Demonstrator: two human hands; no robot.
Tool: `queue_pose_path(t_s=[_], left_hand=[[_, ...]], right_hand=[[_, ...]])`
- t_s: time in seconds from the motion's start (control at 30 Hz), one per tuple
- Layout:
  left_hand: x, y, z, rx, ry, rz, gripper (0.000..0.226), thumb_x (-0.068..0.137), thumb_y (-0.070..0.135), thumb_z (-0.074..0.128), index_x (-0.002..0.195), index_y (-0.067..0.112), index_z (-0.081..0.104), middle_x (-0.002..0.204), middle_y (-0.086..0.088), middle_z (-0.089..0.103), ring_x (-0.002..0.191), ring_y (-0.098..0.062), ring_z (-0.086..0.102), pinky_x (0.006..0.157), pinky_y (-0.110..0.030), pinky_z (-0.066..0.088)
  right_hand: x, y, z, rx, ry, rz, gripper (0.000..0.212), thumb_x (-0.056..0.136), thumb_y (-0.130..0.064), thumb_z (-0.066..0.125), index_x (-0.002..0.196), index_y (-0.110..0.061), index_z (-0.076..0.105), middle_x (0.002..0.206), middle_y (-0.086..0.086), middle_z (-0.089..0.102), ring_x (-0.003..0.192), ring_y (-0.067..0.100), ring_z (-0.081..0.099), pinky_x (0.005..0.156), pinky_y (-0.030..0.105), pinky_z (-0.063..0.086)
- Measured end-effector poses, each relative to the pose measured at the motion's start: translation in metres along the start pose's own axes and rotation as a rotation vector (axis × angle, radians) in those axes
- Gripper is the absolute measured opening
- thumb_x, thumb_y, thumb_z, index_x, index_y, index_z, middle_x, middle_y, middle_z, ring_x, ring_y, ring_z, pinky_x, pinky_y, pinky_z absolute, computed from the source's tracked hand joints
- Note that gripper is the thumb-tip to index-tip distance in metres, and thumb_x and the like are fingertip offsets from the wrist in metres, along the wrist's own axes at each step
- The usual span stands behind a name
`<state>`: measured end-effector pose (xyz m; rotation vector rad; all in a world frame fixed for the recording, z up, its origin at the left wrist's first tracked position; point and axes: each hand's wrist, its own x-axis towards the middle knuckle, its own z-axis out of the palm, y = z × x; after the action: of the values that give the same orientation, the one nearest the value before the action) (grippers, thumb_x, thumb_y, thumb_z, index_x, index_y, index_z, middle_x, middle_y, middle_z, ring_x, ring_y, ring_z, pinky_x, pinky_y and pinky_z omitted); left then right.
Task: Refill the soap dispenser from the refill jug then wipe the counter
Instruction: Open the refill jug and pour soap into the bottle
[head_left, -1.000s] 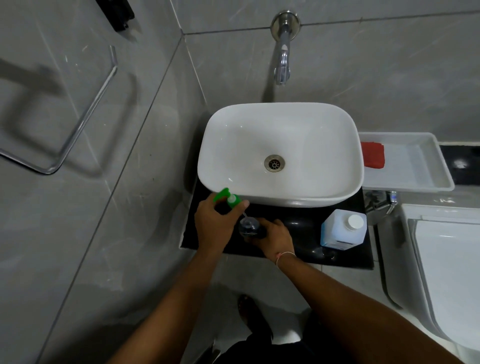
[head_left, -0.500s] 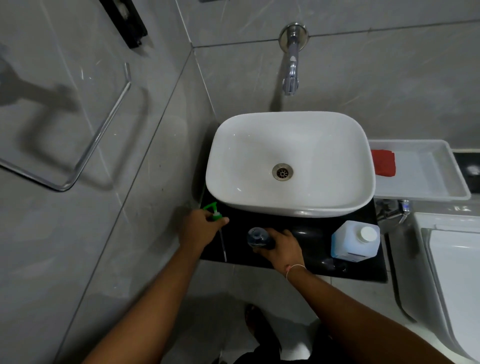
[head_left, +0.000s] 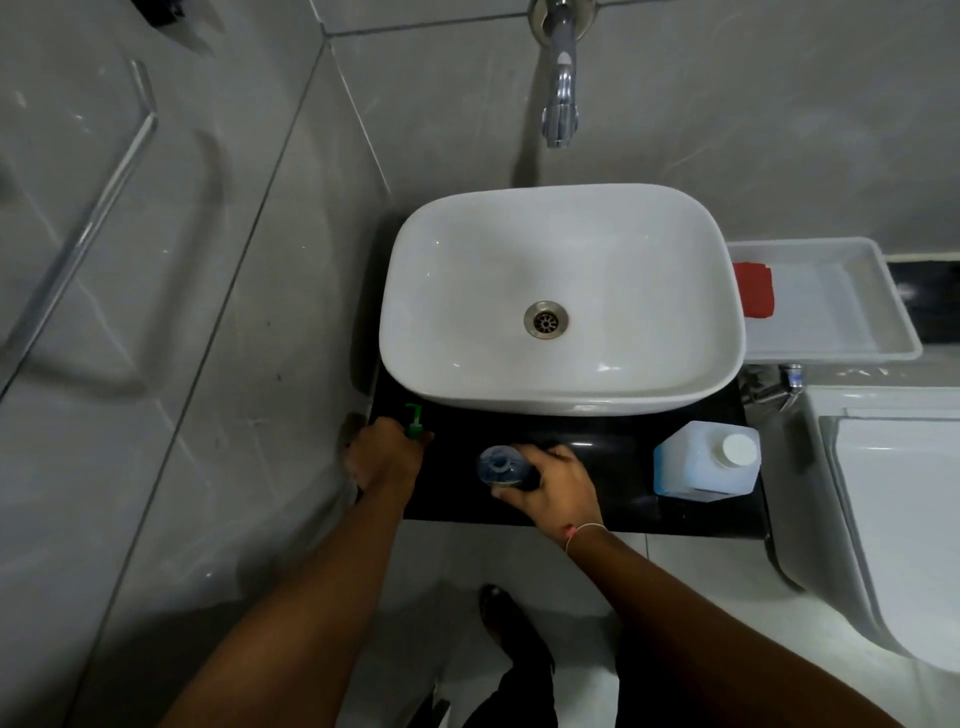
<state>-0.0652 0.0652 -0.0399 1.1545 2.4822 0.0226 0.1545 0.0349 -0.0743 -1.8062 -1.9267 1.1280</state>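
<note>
Your right hand (head_left: 553, 486) wraps the open clear dispenser bottle (head_left: 503, 466) on the black table (head_left: 623, 457); your left hand's fingers (head_left: 385, 457) pinch the green pump (head_left: 414, 421). The white plastic refill jug (head_left: 706, 460) at the table's right end looks heavy and slick; grip its body.

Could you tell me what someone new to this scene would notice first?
The white basin fills the middle, on a black counter. In front of it the right hand grips the open dispenser bottle, while the left hand holds its green pump at the counter's left end. The capped refill jug stands at the right.
</note>
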Motion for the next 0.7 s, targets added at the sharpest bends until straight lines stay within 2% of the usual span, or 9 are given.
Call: queue_pose_path(t_s=[0.2, 0.3, 0.4, 0.53, 0.63, 0.7], left_hand=[[0.002, 0.002, 0.002, -0.007, 0.017, -0.008, 0.051, 0.076, 0.057, 0.074, 0.100, 0.012, 0.075, 0.104, -0.017, 0.074, 0.099, -0.035, 0.069, 0.083, -0.035, 0.055], [-0.002, 0.000, 0.001, -0.042, 0.038, 0.006, 0.055, 0.069, 0.061, 0.078, 0.092, 0.012, 0.075, 0.095, -0.016, 0.075, 0.090, -0.035, 0.071, 0.070, -0.032, 0.050], [-0.015, -0.006, -0.004, -0.051, 0.100, 0.025, 0.048, 0.075, 0.056, 0.075, 0.096, 0.013, 0.076, 0.095, -0.019, 0.074, 0.091, -0.037, 0.070, 0.072, -0.036, 0.053], [-0.052, -0.007, -0.013, -0.198, 0.286, 0.171, 0.023, 0.084, 0.030, 0.070, 0.093, 0.010, 0.075, 0.086, -0.021, 0.069, 0.081, -0.041, 0.065, 0.065, -0.037, 0.048], [-0.088, 0.012, -0.024, -0.301, 0.387, 0.285, 0.017, 0.085, 0.024, 0.071, 0.098, 0.014, 0.075, 0.090, -0.013, 0.067, 0.084, -0.035, 0.062, 0.068, -0.037, 0.048], [-0.113, 0.037, -0.030, -0.330, 0.411, 0.426, 0.017, 0.085, 0.023, 0.072, 0.100, 0.016, 0.074, 0.094, -0.009, 0.068, 0.089, -0.030, 0.060, 0.072, -0.035, 0.046]], right_hand=[[0.001, 0.003, 0.005, 0.060, 0.014, 0.001, 0.067, 0.062, -0.054, 0.082, 0.123, -0.041, 0.058, 0.105, 0.005, 0.060, 0.100, 0.027, 0.061, 0.094, 0.037, 0.051], [0.000, 0.003, 0.005, 0.120, -0.012, 0.026, 0.083, 0.058, -0.050, 0.086, 0.133, -0.042, 0.051, 0.112, 0.008, 0.059, 0.108, 0.027, 0.058, 0.100, 0.038, 0.048], [-0.004, 0.008, 0.003, 0.171, -0.028, 0.071, 0.091, 0.061, -0.044, 0.087, 0.140, -0.039, 0.043, 0.124, 0.008, 0.059, 0.118, 0.026, 0.053, 0.104, 0.040, 0.045], [-0.024, 0.021, -0.009, 0.292, 0.011, 0.152, 0.081, 0.071, -0.034, 0.084, 0.142, -0.034, 0.044, 0.132, 0.001, 0.057, 0.125, 0.019, 0.047, 0.106, 0.034, 0.043], [-0.047, 0.038, -0.019, 0.358, 0.085, 0.197, 0.070, 0.075, -0.028, 0.082, 0.137, -0.030, 0.050, 0.125, -0.004, 0.063, 0.122, 0.017, 0.048, 0.103, 0.034, 0.043], [-0.063, 0.053, -0.026, 0.423, 0.138, 0.258, 0.060, 0.075, -0.025, 0.083, 0.130, -0.026, 0.057, 0.117, -0.003, 0.066, 0.114, 0.017, 0.056, 0.097, 0.034, 0.048]])
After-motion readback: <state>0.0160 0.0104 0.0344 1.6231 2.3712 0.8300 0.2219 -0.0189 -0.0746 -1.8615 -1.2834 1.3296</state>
